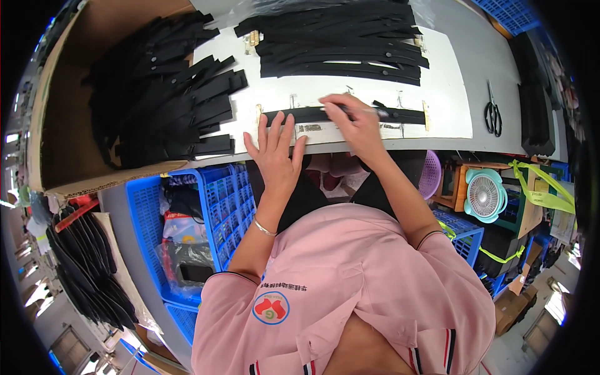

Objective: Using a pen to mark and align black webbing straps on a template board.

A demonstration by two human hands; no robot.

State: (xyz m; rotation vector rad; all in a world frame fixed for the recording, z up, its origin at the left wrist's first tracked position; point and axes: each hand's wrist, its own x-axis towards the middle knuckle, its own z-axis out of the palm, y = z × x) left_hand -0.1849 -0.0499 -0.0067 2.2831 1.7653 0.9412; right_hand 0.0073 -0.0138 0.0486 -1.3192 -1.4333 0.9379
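Left hand [279, 159], fingers splayed, touches black strip [312, 114]; right hand [361, 128] pinches a pen [379, 112].

Single fabric strip [306, 115]: solid black. Board [453, 103]: white, dark scrawled marks, tan patches. Piled strips [337, 47]: black, small grey round dots. Carton [53, 125]: brown. Table [500, 59]: light grey. Scissors [493, 119]: black handles, silver blades. Lattice crate [215, 206]: blue. Basket [430, 175]: purple. Fan [484, 195]: mint rim, grey-white grille. Bracelet [265, 229]: silver. Polo shirt [350, 250]: plain pink, red/white/dark striped trim; badge [271, 308] blue-ringed, red on white.
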